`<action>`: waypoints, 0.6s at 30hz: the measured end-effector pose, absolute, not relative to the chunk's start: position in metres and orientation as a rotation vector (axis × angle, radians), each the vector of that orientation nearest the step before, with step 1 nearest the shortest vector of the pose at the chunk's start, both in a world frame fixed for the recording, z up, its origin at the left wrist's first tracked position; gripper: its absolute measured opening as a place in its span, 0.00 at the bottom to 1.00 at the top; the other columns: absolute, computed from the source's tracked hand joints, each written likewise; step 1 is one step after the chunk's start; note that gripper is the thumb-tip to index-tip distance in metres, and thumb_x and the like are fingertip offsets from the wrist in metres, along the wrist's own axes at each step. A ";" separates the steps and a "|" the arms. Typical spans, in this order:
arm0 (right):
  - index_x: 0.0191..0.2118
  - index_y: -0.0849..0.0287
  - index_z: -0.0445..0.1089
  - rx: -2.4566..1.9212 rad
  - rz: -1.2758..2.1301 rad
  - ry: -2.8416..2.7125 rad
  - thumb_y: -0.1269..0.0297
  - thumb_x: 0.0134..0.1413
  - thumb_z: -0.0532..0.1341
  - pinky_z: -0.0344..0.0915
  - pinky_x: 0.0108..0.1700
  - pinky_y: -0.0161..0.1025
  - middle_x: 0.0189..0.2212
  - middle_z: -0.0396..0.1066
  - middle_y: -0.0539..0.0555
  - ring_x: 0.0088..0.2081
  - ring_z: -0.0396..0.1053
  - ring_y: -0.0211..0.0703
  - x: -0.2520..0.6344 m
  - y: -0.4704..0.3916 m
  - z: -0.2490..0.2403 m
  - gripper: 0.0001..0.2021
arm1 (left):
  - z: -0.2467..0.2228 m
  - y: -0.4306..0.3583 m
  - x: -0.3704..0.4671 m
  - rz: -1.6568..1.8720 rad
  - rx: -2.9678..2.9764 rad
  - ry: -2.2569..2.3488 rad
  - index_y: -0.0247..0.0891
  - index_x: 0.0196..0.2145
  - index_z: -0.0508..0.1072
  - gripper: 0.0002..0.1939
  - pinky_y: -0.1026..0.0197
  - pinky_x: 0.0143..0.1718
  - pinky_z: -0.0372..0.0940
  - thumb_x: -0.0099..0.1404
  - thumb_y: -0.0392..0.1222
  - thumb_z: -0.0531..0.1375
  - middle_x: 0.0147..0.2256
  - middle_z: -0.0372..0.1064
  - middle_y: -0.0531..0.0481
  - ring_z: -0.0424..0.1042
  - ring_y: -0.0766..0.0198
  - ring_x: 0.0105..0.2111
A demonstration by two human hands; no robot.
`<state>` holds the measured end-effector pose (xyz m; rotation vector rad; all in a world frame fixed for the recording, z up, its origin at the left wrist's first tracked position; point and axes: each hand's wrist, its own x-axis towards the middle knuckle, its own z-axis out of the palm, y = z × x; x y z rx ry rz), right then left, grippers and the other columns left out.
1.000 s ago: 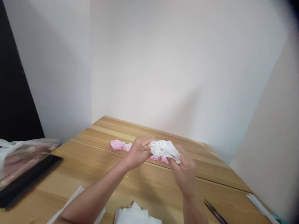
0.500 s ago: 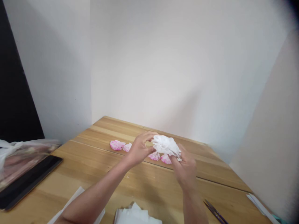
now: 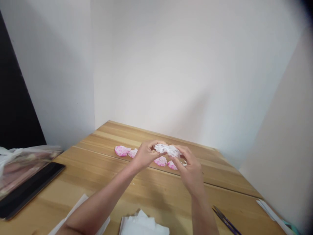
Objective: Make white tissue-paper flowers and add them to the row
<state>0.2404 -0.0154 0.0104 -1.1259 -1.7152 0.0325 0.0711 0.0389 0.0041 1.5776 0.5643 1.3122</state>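
Observation:
A crumpled white tissue-like piece [image 3: 168, 150] is held above the table between both hands. My left hand [image 3: 146, 153] is closed on its left side, thumb below and fingers above. On its right side, my right hand [image 3: 187, 163] pinches it with thumb and fingers. Beneath and beyond the hands, pink-and-white ruffled pieces lie in a row: one at the left [image 3: 122, 150], a smaller one [image 3: 132, 152] beside it, one between the hands [image 3: 160, 161] and another [image 3: 172, 165] partly behind my right hand.
White sheets [image 3: 144, 225] are stacked at the near edge, with another white sheet [image 3: 75, 210] under my left forearm. Dark scissors [image 3: 226, 221] lie at the right. A black phone-like slab [image 3: 31, 189] and a clear plastic bag [image 3: 26, 163] rest at the left. White strips [image 3: 271, 212] lie far right.
My right hand has shifted slightly up and left, its fingers now over the white piece. The white piece looks smaller and more gathered between the hands.

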 end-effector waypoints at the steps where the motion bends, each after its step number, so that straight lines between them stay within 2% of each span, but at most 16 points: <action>1: 0.41 0.55 0.73 -1.112 0.029 -1.712 0.63 0.58 0.61 0.68 0.43 0.41 0.39 0.75 0.54 0.41 0.72 0.44 0.240 -0.016 0.010 0.07 | 0.005 0.038 0.070 1.309 1.615 0.581 0.34 0.37 0.77 0.13 0.65 0.41 0.65 0.53 0.38 0.67 0.39 0.77 0.46 0.73 0.64 0.39; 5: 0.35 0.56 0.73 -1.075 0.008 -1.725 0.63 0.59 0.59 0.67 0.38 0.38 0.33 0.75 0.53 0.35 0.71 0.42 0.238 -0.018 0.011 0.06 | 0.008 0.032 0.069 1.306 1.699 0.620 0.34 0.39 0.77 0.12 0.65 0.40 0.65 0.56 0.40 0.65 0.39 0.77 0.47 0.73 0.64 0.39; 8: 0.36 0.56 0.74 -1.076 0.009 -1.747 0.62 0.60 0.60 0.67 0.36 0.37 0.32 0.74 0.52 0.34 0.71 0.41 0.237 -0.022 0.014 0.06 | 0.007 0.029 0.069 1.329 1.757 0.627 0.34 0.36 0.77 0.09 0.66 0.35 0.65 0.60 0.41 0.62 0.32 0.76 0.49 0.73 0.65 0.33; 11: 0.38 0.55 0.74 -1.075 -0.005 -1.742 0.62 0.60 0.60 0.66 0.38 0.37 0.33 0.74 0.52 0.35 0.71 0.41 0.235 -0.028 0.017 0.06 | 0.007 0.024 0.068 1.318 1.742 0.630 0.34 0.35 0.77 0.10 0.67 0.31 0.65 0.62 0.44 0.61 0.28 0.74 0.50 0.73 0.67 0.28; 18: 0.46 0.53 0.74 -1.180 0.105 -1.712 0.59 0.55 0.63 0.68 0.39 0.39 0.38 0.76 0.51 0.36 0.72 0.42 0.231 -0.036 0.019 0.13 | 0.007 0.017 0.067 1.317 1.745 0.645 0.33 0.37 0.76 0.12 0.69 0.30 0.66 0.61 0.45 0.61 0.27 0.73 0.51 0.74 0.68 0.27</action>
